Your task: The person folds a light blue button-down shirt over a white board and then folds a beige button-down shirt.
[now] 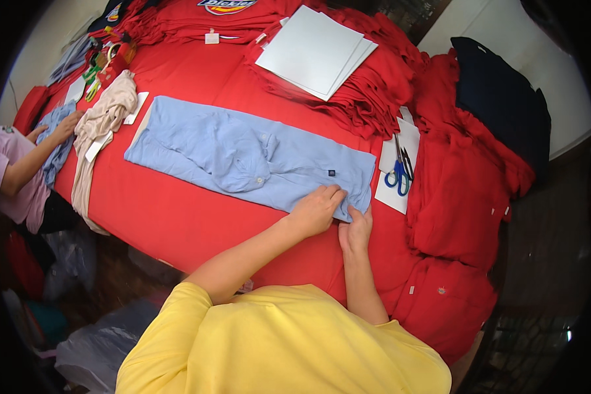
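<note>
Shirt point(207, 141), pale blue and folded long, has its near right corner in two hands.
Most of it lies flat, left of the hands; the left hand point(314, 211) has its fingers bunched tight on the near edge, and the right hand point(356, 231) pinches the corner just beside it, thumb on top. Below is a big red table top point(177, 220). At far left, a person in pink point(12, 172) touches a blue cloth point(60, 146). A see-through bag point(108, 341) sits on the dark floor. Beige cloth point(108, 108) hangs over the table edge. Then come white sheets point(312, 52) on a red heap point(374, 108), blue-handled scissors point(396, 180) on white paper point(391, 197), red clothes point(446, 190) and a dark folded one point(499, 98).
</note>
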The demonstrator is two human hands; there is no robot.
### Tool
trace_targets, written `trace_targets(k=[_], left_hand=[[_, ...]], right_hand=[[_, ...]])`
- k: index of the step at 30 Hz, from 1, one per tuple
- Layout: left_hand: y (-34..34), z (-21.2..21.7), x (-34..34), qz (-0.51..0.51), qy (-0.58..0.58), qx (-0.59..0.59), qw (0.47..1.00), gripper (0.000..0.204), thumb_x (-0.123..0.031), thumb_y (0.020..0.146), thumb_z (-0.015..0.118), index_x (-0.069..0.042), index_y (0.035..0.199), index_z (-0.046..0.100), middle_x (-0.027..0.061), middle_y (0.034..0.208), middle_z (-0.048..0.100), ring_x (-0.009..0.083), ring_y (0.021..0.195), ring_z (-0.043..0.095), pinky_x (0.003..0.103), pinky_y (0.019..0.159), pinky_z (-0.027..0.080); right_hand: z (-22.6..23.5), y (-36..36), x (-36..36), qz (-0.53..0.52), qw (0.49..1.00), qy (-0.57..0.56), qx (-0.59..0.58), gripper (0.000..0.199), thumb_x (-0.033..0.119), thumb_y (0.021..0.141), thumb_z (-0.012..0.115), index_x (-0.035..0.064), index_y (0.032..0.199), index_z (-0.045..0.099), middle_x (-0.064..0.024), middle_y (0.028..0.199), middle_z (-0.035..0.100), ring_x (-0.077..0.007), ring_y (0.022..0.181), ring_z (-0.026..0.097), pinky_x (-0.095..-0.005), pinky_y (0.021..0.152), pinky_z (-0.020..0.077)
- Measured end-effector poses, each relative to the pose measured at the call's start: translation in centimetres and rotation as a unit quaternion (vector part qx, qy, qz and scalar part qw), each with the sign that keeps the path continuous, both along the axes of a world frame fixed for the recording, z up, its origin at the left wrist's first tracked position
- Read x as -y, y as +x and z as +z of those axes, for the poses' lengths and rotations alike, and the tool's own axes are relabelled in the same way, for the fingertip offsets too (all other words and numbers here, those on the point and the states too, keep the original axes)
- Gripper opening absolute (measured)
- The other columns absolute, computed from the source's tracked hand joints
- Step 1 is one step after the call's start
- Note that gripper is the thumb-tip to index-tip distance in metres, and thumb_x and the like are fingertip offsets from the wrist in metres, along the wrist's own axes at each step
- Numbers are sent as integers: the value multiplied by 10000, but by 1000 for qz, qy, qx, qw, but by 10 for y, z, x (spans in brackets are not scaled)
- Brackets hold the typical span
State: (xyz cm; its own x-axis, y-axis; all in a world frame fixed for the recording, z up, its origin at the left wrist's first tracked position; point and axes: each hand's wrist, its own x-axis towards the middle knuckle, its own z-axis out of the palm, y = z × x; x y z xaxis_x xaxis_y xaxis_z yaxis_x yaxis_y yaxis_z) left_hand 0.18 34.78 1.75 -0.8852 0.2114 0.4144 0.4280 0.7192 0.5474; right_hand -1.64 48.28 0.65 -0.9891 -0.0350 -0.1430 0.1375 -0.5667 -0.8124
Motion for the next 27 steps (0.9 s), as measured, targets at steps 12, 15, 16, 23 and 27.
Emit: trace_targets(k=[12, 15, 16, 23, 27], left_hand=[[16, 28, 178, 152, 512, 201, 821, 646, -543, 954, 422, 14, 1236, 587, 180, 1309, 548, 291, 1246, 472, 383, 988, 402], [32, 33, 209, 79, 671, 212, 707, 814, -647, 940, 329, 21, 1400, 400, 207, 1425, 419, 289, 1301, 425, 383, 1041, 371], [35, 24, 225, 50, 689, 234, 684, 866, -666, 922, 358, -5, 1471, 251, 210, 1479, 329, 304, 1314, 411, 390, 1081, 336], [39, 10, 240, 126, 558, 298, 764, 867, -319, 823, 709, 40, 1461, 245, 222, 1444, 380, 311, 1346, 363, 363, 1089, 302], [33, -4, 233, 191, 531, 219, 796, 722, -175, 815, 691, 130, 1374, 351, 247, 1328, 513, 326, 1265, 468, 370, 1051, 363]], right_hand=[[79, -6, 82, 113, 958, 228, -134, 724, -48, 703, 414, -57, 1423, 331, -131, 1336, 493, -226, 1208, 500, -308, 1042, 367], [71, 2, 158, 190, 822, 402, -356, 672, 197, 869, 550, -28, 1448, 295, -232, 1484, 309, -336, 1397, 255, -408, 1126, 215], [70, 13, 183, 238, 790, 421, -376, 710, 296, 903, 588, -25, 1454, 275, -266, 1504, 250, -404, 1425, 166, -485, 1144, 150], [32, 35, 200, 317, 728, 475, -380, 407, 274, 922, 568, 37, 1252, 573, -176, 1414, 417, -326, 1358, 309, -459, 1095, 251], [19, -9, 154, 140, 775, 455, -415, 190, 62, 907, 547, 20, 1069, 636, -92, 1121, 583, -214, 1007, 564, -305, 869, 458]])
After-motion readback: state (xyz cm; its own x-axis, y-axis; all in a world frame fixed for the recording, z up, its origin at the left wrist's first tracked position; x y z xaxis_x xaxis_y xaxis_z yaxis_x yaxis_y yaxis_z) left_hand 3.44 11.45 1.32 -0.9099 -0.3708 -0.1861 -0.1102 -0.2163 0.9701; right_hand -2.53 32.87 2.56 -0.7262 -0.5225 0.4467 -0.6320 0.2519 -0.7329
